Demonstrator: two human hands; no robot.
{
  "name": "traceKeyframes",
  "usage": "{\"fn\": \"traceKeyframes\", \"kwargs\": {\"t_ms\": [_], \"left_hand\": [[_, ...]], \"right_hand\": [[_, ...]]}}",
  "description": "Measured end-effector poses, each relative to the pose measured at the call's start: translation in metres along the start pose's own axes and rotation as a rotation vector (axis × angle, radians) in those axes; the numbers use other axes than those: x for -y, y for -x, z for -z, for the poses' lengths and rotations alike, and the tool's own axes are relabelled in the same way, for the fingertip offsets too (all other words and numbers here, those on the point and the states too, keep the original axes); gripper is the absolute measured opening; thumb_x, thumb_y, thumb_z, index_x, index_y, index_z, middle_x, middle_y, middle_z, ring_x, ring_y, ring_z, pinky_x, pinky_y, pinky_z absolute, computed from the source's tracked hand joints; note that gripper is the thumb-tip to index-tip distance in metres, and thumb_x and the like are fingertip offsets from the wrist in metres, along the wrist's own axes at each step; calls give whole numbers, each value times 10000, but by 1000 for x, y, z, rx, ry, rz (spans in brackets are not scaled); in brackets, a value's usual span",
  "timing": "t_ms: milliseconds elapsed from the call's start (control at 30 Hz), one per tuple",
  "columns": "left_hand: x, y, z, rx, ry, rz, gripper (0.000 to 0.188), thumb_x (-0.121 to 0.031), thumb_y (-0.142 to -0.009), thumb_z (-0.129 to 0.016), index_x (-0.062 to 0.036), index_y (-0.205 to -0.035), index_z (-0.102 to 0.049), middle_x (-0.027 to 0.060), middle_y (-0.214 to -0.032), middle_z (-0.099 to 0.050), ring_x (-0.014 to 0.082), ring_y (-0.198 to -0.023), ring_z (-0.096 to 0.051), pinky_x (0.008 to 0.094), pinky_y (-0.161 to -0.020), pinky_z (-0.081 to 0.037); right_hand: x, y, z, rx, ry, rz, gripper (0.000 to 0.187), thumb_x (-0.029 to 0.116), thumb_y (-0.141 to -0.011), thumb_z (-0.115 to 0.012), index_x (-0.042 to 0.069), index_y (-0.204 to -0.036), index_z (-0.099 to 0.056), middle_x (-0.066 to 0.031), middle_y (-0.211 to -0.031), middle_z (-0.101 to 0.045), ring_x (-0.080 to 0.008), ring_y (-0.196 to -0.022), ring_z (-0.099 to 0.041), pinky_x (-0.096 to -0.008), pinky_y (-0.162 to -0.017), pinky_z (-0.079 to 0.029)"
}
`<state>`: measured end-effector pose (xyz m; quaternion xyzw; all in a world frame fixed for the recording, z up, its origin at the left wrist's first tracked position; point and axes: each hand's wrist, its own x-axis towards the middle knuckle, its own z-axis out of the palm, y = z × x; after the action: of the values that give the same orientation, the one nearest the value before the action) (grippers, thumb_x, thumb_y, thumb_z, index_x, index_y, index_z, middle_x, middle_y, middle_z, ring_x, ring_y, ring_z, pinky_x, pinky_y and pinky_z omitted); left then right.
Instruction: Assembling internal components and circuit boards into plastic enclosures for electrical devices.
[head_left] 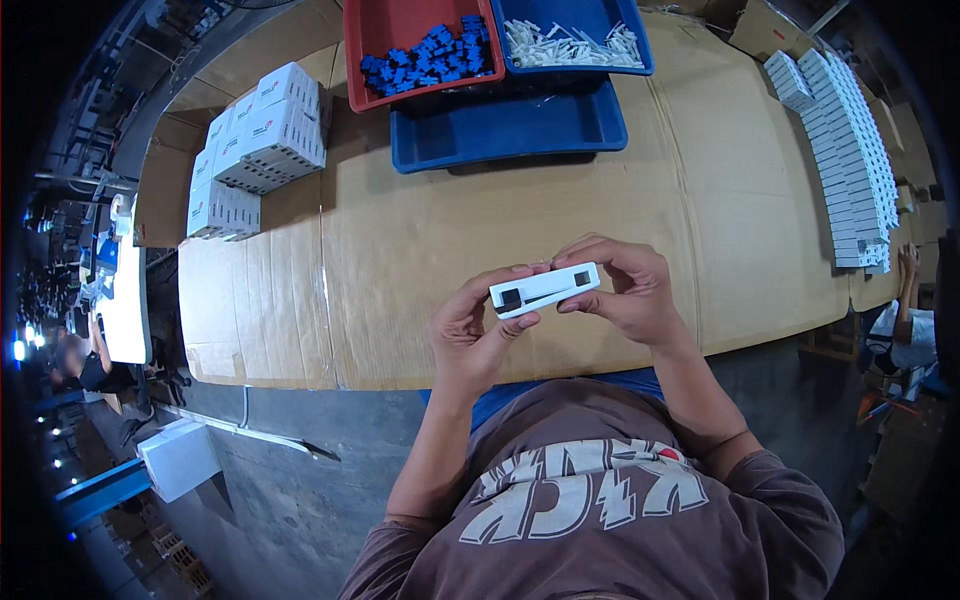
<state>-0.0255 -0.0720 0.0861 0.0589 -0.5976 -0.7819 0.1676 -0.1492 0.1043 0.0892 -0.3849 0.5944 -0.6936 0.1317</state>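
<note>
A small white box (pixel 545 289) is held up between my two hands, above the near edge of the cardboard-covered table. One narrow side faces me, with a dark square at its left end, a smaller dark square window at its right end and a slanting gap between them. My left hand (pixel 478 318) pinches the left end, thumb below and fingers on top. My right hand (pixel 624 287) grips the right end the same way. What lies inside the box is hidden.
Beyond my hands stand a red bin (pixel 355 60) of blue plastic parts, a blue bin (pixel 648 50) of white sticks and another blue bin (pixel 510 125). White boxes (pixel 285 130) are stacked at left, a long row of boxes (pixel 840 160) at right. People work at both sides.
</note>
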Motion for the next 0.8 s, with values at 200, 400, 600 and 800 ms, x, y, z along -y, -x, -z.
{"fn": "traceKeyframes", "kwargs": {"t_ms": [200,400,600,800], "left_hand": [[9,2,6,16,-7,-47,380,21,-867,-804,39,-1228,-686,169,-1206,-743,232,-1182,-688,352,-1037,-524],[6,2,4,11,-7,-2,463,-10,-855,-827,25,-1284,-656,175,-1253,-722,250,-1206,-676,362,-1052,-512],[13,0,7,-50,10,10,599,-42,-832,-866,23,-1356,-583,155,-1319,-671,247,-1269,-626,381,-1104,-469],[11,8,9,-107,-100,67,419,24,-840,-836,43,-1217,-655,122,-1204,-699,189,-1167,-647,331,-1054,-485]], "right_hand": [[-2,1,1,19,-35,-66,343,-23,-768,-873,7,-1085,-748,-121,-1067,-769,-208,-999,-730,-326,-866,-573],[-2,4,-2,0,-74,-130,326,-29,-779,-865,3,-1081,-745,-113,-1084,-764,-206,-1014,-727,-333,-922,-572],[-6,7,3,-158,-314,-184,413,5,-859,-831,-24,-1226,-642,-112,-1116,-736,-165,-1057,-700,-299,-902,-602],[-7,9,7,-141,-364,-279,425,5,-849,-837,-21,-1232,-655,-100,-1137,-732,-159,-1048,-700,-302,-894,-612]]}}
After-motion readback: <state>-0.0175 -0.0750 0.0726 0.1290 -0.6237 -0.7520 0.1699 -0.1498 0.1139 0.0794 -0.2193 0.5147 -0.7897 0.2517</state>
